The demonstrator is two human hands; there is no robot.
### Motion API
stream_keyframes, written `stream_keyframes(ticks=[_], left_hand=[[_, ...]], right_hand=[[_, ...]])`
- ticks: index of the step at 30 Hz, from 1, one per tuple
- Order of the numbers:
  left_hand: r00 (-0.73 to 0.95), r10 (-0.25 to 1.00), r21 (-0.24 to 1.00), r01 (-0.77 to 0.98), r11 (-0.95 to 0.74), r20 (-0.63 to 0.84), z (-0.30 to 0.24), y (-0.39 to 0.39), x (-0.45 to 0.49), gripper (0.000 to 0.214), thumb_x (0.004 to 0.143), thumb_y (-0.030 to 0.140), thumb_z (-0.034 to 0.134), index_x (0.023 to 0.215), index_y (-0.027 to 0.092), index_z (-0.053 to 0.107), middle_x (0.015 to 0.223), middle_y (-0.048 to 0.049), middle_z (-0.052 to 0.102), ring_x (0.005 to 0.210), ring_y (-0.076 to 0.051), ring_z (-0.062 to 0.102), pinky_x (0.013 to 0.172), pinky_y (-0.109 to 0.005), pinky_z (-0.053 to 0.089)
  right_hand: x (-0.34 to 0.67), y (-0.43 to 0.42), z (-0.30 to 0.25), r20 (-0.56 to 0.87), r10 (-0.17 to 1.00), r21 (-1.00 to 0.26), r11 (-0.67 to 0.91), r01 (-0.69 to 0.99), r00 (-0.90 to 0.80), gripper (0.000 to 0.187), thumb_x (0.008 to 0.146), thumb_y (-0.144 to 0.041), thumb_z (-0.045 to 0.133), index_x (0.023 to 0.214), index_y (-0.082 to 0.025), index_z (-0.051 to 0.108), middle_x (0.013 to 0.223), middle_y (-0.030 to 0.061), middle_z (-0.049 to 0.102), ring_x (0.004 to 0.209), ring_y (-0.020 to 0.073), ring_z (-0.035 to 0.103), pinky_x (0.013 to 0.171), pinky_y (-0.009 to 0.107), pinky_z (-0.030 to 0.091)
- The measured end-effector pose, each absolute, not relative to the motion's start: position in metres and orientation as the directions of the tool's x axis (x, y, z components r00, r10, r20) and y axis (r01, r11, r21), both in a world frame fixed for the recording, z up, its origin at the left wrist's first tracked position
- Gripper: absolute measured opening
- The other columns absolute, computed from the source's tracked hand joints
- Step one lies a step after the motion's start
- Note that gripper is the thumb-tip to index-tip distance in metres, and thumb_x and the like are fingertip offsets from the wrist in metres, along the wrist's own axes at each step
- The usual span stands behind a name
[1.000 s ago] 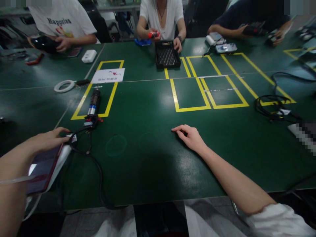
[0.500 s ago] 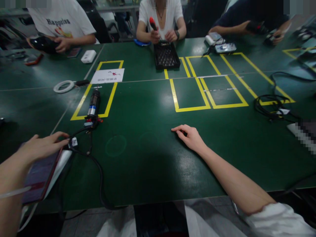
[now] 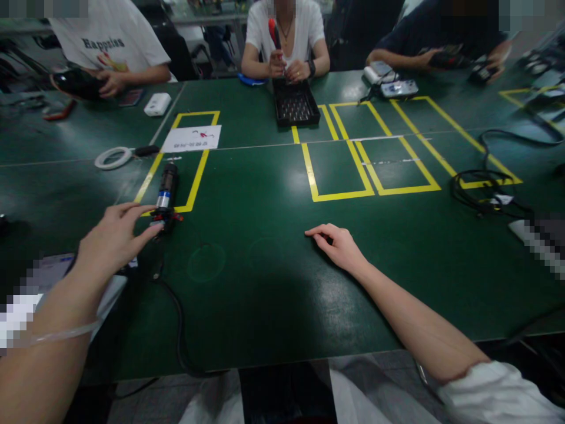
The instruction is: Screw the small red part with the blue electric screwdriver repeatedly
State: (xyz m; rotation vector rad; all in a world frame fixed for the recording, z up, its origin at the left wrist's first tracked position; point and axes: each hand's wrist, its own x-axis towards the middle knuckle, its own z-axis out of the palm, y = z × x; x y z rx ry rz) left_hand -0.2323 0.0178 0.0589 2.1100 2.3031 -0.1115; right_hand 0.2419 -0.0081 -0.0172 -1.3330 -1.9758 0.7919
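Note:
My left hand [image 3: 115,237] hovers open above the green table [image 3: 265,235], fingers stretched toward a small black and silver cylindrical device [image 3: 166,187] with red-tipped wiring that lies in a yellow-taped rectangle. Its fingertips are just short of the device's near end. A black cable [image 3: 176,318] runs from the device toward the table's near edge. My right hand [image 3: 336,244] rests on the table in the middle, fingers loosely curled, holding nothing.
Three other people sit at the far side; the middle one holds a red-handled screwdriver over a black tray [image 3: 295,106]. A white paper [image 3: 192,138], a white tape ring [image 3: 113,157], yellow-taped rectangles [image 3: 339,171] and coiled black cables [image 3: 481,191] lie on the table.
My left hand has left the tablet at the lower left and moved up and right toward the cylindrical device. My right hand has stayed put. The far person raised the screwdriver.

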Motion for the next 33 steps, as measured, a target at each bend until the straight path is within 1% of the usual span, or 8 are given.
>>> stream_keyframes(ticks=[4, 9, 14, 16, 19, 21, 24, 33], left_hand=[[0.045, 0.997, -0.165, 0.985, -0.054, -0.062, 0.05, 0.025, -0.194, 0.059, 0.093, 0.054, 0.038, 0.14, 0.02, 0.046, 0.143, -0.0159, 0.036, 0.121, -0.036, 0.047, 0.095, -0.046, 0.044], [0.051, 0.998, -0.259, 0.965, -0.043, 0.022, 0.041, 0.03, -0.185, 0.057, 0.096, 0.049, 0.028, 0.132, 0.013, 0.053, 0.133, -0.0183, 0.044, 0.11, -0.036, 0.052, 0.081, -0.043, 0.047], [0.046, 0.999, -0.275, 0.96, -0.048, -0.012, 0.042, 0.038, -0.186, 0.052, 0.096, 0.048, 0.031, 0.115, 0.011, 0.062, 0.127, -0.0164, 0.051, 0.106, -0.032, 0.052, 0.082, -0.041, 0.045], [0.077, 0.997, -0.167, 0.983, -0.079, -0.019, 0.042, 0.04, -0.172, 0.048, 0.095, 0.047, 0.038, 0.112, 0.011, 0.064, 0.121, -0.0151, 0.056, 0.104, -0.03, 0.054, 0.085, -0.04, 0.044], [0.214, 0.977, 0.225, 0.951, -0.213, 0.02, 0.04, 0.036, -0.126, 0.038, 0.09, 0.046, 0.051, 0.107, 0.016, 0.067, 0.107, -0.0102, 0.064, 0.099, -0.025, 0.059, 0.088, -0.036, 0.045], [0.298, 0.953, 0.489, 0.824, -0.286, 0.055, 0.037, 0.028, -0.084, 0.033, 0.087, 0.045, 0.058, 0.105, 0.019, 0.068, 0.105, -0.008, 0.067, 0.096, -0.022, 0.062, 0.086, -0.035, 0.047], [0.419, 0.907, 0.739, 0.596, -0.315, 0.048, 0.032, 0.013, -0.022, 0.026, 0.085, 0.041, 0.063, 0.101, 0.021, 0.068, 0.101, -0.0076, 0.07, 0.094, -0.022, 0.064, 0.085, -0.036, 0.05], [0.464, 0.885, 0.904, 0.364, -0.224, 0.032, 0.013, 0.001, 0.027, 0.016, 0.082, 0.033, 0.069, 0.095, 0.024, 0.069, 0.094, -0.0053, 0.07, 0.087, -0.019, 0.066, 0.083, -0.037, 0.052]], right_hand=[[0.242, -0.008, -0.016, 0.168, 0.94, -0.76, 0.316, 0.568, -0.297, 0.023, 0.091, -0.019, 0.053, 0.101, -0.021, 0.074, 0.08, 0.003, 0.068, 0.068, 0.0143, 0.058, 0.068, 0.027, 0.045], [0.243, -0.007, -0.016, 0.168, 0.94, -0.761, 0.316, 0.567, -0.299, 0.022, 0.092, -0.02, 0.053, 0.101, -0.022, 0.073, 0.079, 0.0025, 0.067, 0.067, 0.0142, 0.058, 0.068, 0.027, 0.045], [0.243, -0.007, -0.017, 0.156, 0.941, -0.758, 0.308, 0.575, -0.299, 0.023, 0.092, -0.019, 0.053, 0.102, -0.022, 0.073, 0.079, 0.0025, 0.066, 0.068, 0.0143, 0.058, 0.068, 0.027, 0.045], [0.242, -0.006, -0.017, 0.156, 0.941, -0.757, 0.31, 0.576, -0.3, 0.023, 0.092, -0.019, 0.053, 0.102, -0.021, 0.073, 0.078, 0.0027, 0.066, 0.069, 0.0146, 0.059, 0.069, 0.027, 0.045], [0.24, -0.007, -0.017, 0.169, 0.934, -0.775, 0.323, 0.543, -0.314, 0.022, 0.091, -0.018, 0.053, 0.102, -0.021, 0.072, 0.082, 0.0031, 0.069, 0.073, 0.0153, 0.061, 0.07, 0.027, 0.046], [0.24, -0.007, -0.016, 0.182, 0.926, -0.802, 0.334, 0.494, -0.332, 0.021, 0.09, -0.017, 0.053, 0.102, -0.021, 0.071, 0.09, 0.0037, 0.071, 0.078, 0.0154, 0.063, 0.072, 0.027, 0.048], [0.239, -0.009, -0.015, 0.207, 0.91, -0.84, 0.354, 0.41, -0.36, 0.021, 0.09, -0.017, 0.053, 0.105, -0.02, 0.068, 0.099, 0.0045, 0.072, 0.083, 0.0154, 0.065, 0.074, 0.027, 0.05], [0.24, -0.011, -0.016, 0.308, 0.848, -0.849, 0.45, 0.278, -0.431, 0.031, 0.083, -0.017, 0.063, 0.114, -0.021, 0.059, 0.099, 0.0048, 0.067, 0.085, 0.016, 0.063, 0.077, 0.03, 0.052]])
